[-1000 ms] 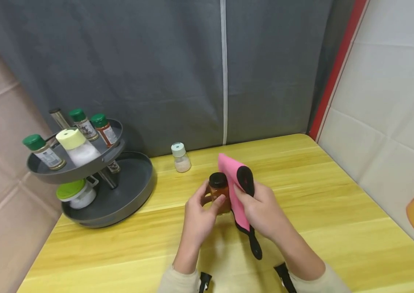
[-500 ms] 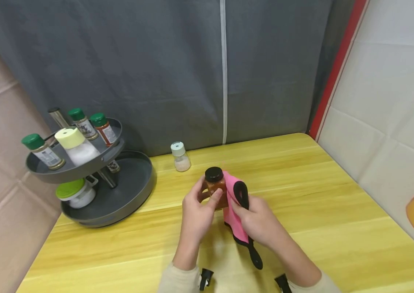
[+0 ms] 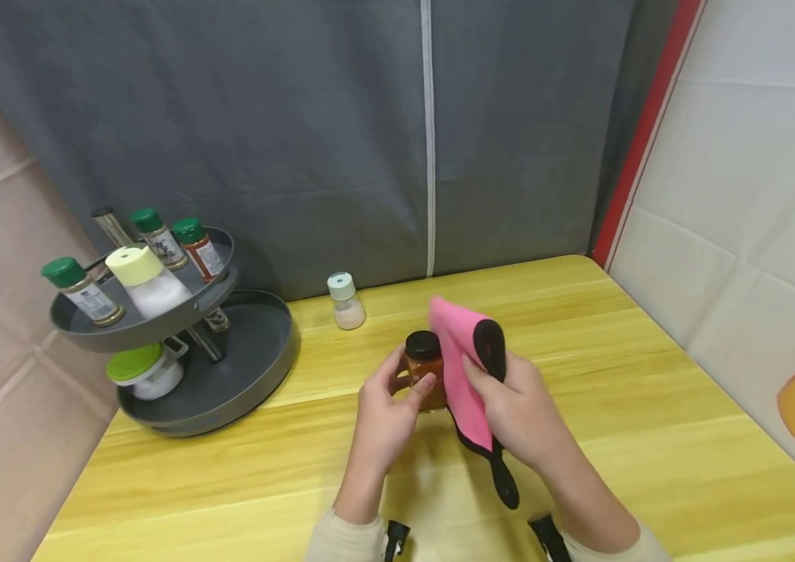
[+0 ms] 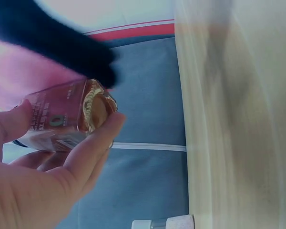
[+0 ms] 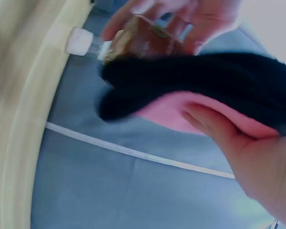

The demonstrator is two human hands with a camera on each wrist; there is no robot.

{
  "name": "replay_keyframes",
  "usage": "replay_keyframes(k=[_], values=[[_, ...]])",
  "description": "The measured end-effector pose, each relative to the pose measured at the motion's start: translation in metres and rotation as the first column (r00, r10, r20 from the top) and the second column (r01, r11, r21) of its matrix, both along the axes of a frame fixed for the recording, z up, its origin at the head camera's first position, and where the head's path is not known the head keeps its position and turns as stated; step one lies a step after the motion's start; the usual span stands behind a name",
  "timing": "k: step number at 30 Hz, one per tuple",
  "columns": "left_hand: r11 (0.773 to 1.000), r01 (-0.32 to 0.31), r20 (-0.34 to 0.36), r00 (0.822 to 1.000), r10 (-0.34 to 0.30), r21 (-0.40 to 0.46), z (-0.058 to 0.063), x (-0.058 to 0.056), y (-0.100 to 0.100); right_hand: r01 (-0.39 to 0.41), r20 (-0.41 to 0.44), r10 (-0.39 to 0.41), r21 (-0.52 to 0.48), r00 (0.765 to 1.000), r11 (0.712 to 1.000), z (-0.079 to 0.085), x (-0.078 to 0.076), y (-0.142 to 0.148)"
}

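Above the yellow wood-grain tabletop (image 3: pixel 650 406), a pink cloth with black edging (image 3: pixel 459 382) is folded over; it should be light and soft, so holding it by the fold is enough. The right hand (image 3: pixel 525 407) grips it, with the thumb on the pink side. The left hand (image 3: pixel 385 417) holds, between thumb and fingers, a square-sided transparent jar with red-brown contents (image 3: pixel 433 368), off the table, beside the cloth. It is probably stiff, rather slippery, fragile if glass; the flat sides below its round black lid (image 3: pixel 422 345) seem the safest hold.
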State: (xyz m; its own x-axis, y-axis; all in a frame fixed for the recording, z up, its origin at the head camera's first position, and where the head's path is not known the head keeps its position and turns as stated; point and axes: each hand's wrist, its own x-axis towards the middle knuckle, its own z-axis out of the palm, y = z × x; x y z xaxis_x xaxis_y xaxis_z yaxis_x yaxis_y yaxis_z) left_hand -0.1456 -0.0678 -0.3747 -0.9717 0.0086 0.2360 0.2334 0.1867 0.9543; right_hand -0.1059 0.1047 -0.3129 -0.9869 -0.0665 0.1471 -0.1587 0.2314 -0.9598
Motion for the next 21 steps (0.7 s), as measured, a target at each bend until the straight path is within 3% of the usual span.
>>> replay_keyframes(k=[4,8,14,21], values=[[1.000,-0.005,-0.004,1.000,0.005,0.002,0.000,0.001,0.001,0.053,-0.079,-0.064,-0.136,0.995,0.989,0.005,0.004,-0.002],[0.999,-0.023,-0.023,0.999,0.024,0.025,0.003,0.002,0.004,0.043,-0.103,-0.057,-0.129,0.993,0.991,-0.006,0.001,-0.008],[0.997,-0.042,-0.050,0.998,0.046,0.069,0.007,-0.001,0.004,0.036,0.028,-0.035,-0.003,0.999,0.999,-0.028,-0.012,-0.011],[0.994,-0.024,-0.036,0.999,0.028,0.105,0.008,-0.003,0.003,-0.090,0.219,0.074,0.067,0.973,0.994,-0.040,-0.023,-0.005]])
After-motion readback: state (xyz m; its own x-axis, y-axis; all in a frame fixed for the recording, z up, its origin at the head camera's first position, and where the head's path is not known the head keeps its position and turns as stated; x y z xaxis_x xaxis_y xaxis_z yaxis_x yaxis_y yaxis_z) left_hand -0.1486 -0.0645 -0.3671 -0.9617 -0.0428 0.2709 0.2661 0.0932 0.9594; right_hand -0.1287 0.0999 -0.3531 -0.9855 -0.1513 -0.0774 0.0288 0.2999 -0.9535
